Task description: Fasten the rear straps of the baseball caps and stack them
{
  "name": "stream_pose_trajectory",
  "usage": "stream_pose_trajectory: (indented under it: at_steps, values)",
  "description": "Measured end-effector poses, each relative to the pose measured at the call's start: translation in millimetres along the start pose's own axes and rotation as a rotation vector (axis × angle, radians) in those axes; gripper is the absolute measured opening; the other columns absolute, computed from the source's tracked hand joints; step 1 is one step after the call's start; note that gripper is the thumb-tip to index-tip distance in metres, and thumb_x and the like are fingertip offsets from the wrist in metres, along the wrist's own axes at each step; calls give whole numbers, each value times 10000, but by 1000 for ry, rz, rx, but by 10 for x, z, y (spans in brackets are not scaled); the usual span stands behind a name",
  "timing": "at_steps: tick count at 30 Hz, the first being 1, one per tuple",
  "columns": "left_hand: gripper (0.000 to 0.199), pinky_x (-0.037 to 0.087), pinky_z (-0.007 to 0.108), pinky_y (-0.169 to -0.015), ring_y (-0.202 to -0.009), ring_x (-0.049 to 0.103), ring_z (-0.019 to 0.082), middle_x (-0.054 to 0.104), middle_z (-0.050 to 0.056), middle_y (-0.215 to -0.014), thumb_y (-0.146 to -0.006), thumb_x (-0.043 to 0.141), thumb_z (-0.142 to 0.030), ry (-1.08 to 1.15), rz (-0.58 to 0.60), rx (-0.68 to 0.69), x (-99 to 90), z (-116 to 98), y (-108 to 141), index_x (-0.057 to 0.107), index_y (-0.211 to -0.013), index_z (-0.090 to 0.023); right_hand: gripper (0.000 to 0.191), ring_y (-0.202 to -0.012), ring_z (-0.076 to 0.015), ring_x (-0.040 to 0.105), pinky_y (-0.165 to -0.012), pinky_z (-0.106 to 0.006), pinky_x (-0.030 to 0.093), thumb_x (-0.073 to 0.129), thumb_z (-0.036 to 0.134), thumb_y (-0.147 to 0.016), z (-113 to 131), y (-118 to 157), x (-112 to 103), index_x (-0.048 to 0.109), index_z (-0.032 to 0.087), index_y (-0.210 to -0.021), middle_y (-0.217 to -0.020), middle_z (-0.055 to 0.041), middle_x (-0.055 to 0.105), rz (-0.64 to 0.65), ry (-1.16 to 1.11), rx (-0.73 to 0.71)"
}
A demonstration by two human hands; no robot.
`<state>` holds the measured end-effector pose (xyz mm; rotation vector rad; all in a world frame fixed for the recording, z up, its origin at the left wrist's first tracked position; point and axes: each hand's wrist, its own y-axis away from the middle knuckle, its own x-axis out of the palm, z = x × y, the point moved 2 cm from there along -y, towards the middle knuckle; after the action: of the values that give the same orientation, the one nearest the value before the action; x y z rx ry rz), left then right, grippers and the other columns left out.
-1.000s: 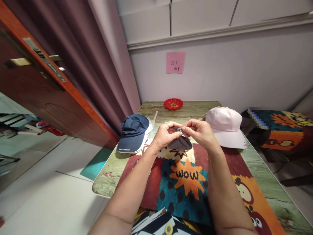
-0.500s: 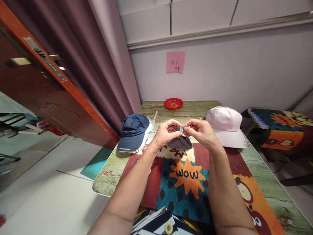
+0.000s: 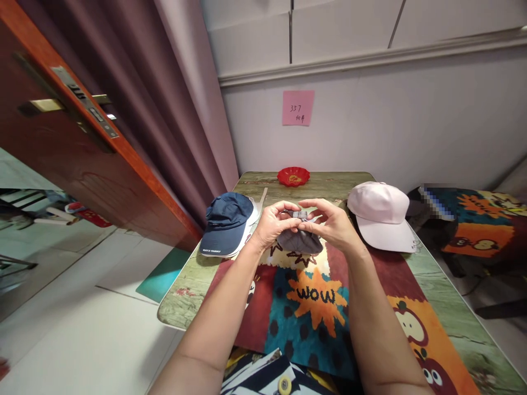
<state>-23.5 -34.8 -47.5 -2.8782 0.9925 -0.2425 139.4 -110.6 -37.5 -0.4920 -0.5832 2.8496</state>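
A dark grey cap (image 3: 300,243) is held up just above the table between my two hands, with most of its crown hanging below the fingers. Its narrow strap (image 3: 300,214) runs across the top between my fingertips. My left hand (image 3: 269,225) pinches the strap's left side between thumb and fingers. On the other side, my right hand (image 3: 334,224) has its thumb against the strap and its index finger arched above. To the left lies a navy blue cap (image 3: 226,222) with white edging; a pale pink cap (image 3: 381,211) sits to the right.
A red scalloped dish (image 3: 293,176) stands at the table's (image 3: 181,293) back edge. Under my forearms lies a colourful mat (image 3: 317,296) marked "WOW". A pink note (image 3: 298,108) is on the wall behind. An open wooden door (image 3: 102,153) and a curtain flank the left side.
My right fingers have shifted from a tight fingertip pinch on the strap to a wider hold, the index finger lifted. The view has tilted slightly; the other caps stay put.
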Motion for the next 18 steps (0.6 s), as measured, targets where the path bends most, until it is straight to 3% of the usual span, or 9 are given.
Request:
stream_pose_trajectory:
  at_steps: [4, 10, 12, 16, 18]
  values:
    - [408, 569, 241, -663, -739, 678, 123, 702, 42, -987, -612, 851, -218, 85, 5, -7, 18, 23, -9, 646, -956, -139, 416, -782, -169, 636, -700, -298, 539, 781, 438, -794, -100, -26, 50, 736, 276, -1175, -1116, -57, 731, 16, 53, -74]
    - [382, 569, 246, -593, -672, 679, 128, 662, -2, -869, -638, 775, -202, 148, -27, -54, 54, -7, 7, 542, -940, -178, 283, -706, -164, 611, -673, -288, 502, 759, 400, -816, -155, -33, 71, 784, 253, -1057, -871, -38, 726, -57, 163, -87]
    - [349, 499, 200, -496, -606, 651, 116, 662, 2, -812, -682, 771, -268, 63, -84, -36, 32, -16, 8, 560, -944, -175, 259, -694, -161, 613, -663, -285, 494, 750, 381, -822, -143, -32, 60, 787, 242, -1037, -865, -38, 731, -93, 176, -90]
    - [319, 284, 168, -378, -395, 429, 40, 554, -49, -565, -776, 744, -455, -161, -323, 45, -18, -35, 14, 607, -807, -168, 243, -668, -164, 622, -656, -289, 491, 769, 366, -793, -134, -36, 51, 795, 248, -1004, -842, -30, 744, -165, 193, -52]
    - [400, 252, 177, -374, -393, 408, 39, 521, -45, -531, -761, 751, -525, -196, -305, -3, 11, -29, 18, 599, -692, -162, 239, -651, -163, 622, -661, -292, 493, 776, 362, -784, -131, -36, 62, 798, 253, -996, -827, -24, 747, -170, 199, -35]
